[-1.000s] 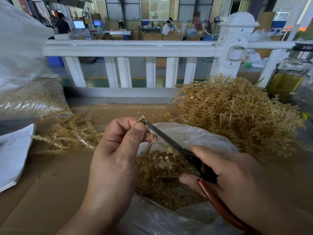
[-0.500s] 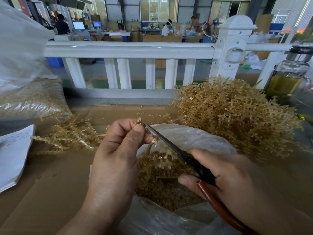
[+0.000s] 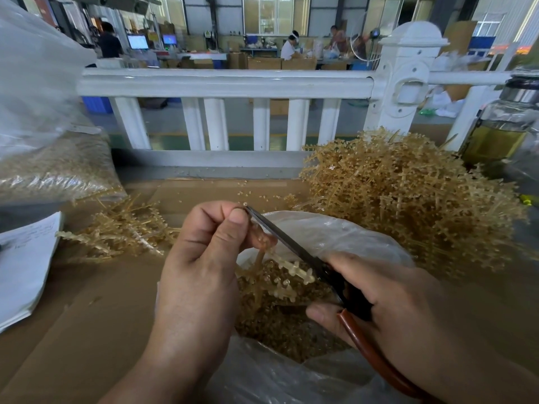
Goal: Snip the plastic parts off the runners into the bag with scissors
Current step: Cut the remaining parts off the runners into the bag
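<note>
Head view: left hand [image 3: 204, 258] pinches a runner [image 3: 281, 274] over the bag [image 3: 335, 237]; right hand [image 3: 393, 304] grips scissors [image 3: 287, 244], tip at the left thumb. Pile [image 3: 408, 205] lies right, railing [image 3: 224, 83] behind

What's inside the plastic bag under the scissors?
A heap of tiny tan plastic parts fills the bag, the runner hanging above. The left hand and right hand cover its edges; the bottom is hidden.

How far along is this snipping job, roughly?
Partly done. A layer of snipped parts already lies in the bag. Right now the left hand pinches a runner over it while the right hand holds the scissors to it. Plenty remains: a large heap of uncut runners sits to the right.
</note>
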